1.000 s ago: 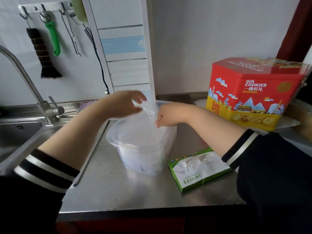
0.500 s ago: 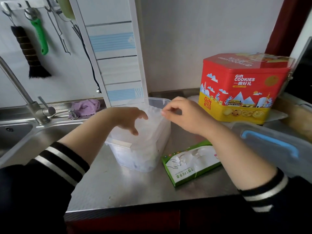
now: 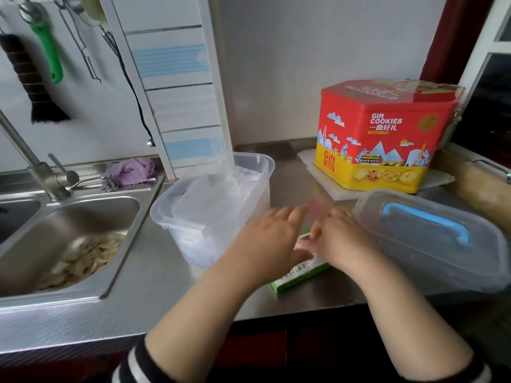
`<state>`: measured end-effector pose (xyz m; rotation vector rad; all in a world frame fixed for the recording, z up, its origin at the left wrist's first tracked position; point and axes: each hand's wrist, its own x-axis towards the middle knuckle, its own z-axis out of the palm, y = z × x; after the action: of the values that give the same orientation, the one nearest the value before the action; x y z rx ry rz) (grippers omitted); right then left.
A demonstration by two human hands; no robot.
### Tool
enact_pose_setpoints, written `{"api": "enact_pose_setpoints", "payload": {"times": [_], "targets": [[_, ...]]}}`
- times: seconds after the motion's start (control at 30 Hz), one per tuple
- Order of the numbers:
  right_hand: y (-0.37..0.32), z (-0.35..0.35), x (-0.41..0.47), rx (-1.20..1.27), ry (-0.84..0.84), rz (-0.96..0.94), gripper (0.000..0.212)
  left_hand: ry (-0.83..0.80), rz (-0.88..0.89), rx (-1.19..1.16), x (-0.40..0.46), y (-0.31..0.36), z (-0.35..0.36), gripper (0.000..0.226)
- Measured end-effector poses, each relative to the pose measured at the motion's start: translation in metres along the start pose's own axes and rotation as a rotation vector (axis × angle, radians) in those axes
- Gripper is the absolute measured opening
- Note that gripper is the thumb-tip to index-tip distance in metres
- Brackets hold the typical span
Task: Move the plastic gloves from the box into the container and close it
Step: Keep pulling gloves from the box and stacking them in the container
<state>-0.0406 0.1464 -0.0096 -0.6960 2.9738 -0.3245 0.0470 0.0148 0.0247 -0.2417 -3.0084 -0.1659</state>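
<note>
The open container (image 3: 213,200), at nine o'clock of the green box (image 3: 301,275), already holds gloves (image 3: 218,194). Both hands cover the box; I cannot tell what the left hand (image 3: 271,241) or right hand (image 3: 340,239) fingers grasp. Pulling thin gloves could drag the light box off the surface (image 3: 154,277).

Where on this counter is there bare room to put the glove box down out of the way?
Bare steel lies in front of the container, between the sink rim and the counter's front edge, and behind both hands, between the container and the cookie tin. It is crowded on the right: glove box, lid, tin.
</note>
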Motion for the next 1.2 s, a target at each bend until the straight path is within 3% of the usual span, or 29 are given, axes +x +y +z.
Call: {"api": "enact_pose_setpoints", "payload": {"times": [0.17, 0.33, 0.4, 0.5, 0.6, 0.8, 1.03, 1.2], "targets": [[0.001, 0.015, -0.009, 0.042, 0.009, 0.013, 0.036, -0.139, -0.155, -0.195, 0.001, -0.006, 0.049, 0.093], [0.004, 0.017, -0.004, 0.093, -0.004, 0.007, 0.029, 0.023, -0.172, -0.34, -0.003, -0.009, 0.074, 0.088], [0.002, 0.018, -0.002, 0.136, 0.045, 0.011, 0.041, 0.091, -0.173, -0.395, -0.006, -0.01, 0.08, 0.089], [0.001, 0.021, -0.001, 0.251, 0.088, 0.009, 0.043, 0.16, -0.194, -0.47, -0.008, -0.01, 0.087, 0.093], [0.006, 0.022, -0.002, 0.415, 0.1, 0.007, 0.023, 0.156, -0.201, -0.473, -0.008, -0.009, 0.088, 0.095], [0.013, 0.011, -0.002, 0.741, 0.091, -0.034, 0.022, 0.085, -0.203, -0.443, -0.006, -0.011, 0.083, 0.091], [-0.007, -0.007, -0.013, 0.663, 0.182, -0.163, 0.015, 0.043, -0.218, -0.417, -0.003, -0.011, 0.081, 0.088], [-0.002, -0.028, -0.016, 0.829, 0.385, -0.226, 0.013, 0.009, -0.23, -0.477, -0.003, -0.014, 0.078, 0.09]]}}
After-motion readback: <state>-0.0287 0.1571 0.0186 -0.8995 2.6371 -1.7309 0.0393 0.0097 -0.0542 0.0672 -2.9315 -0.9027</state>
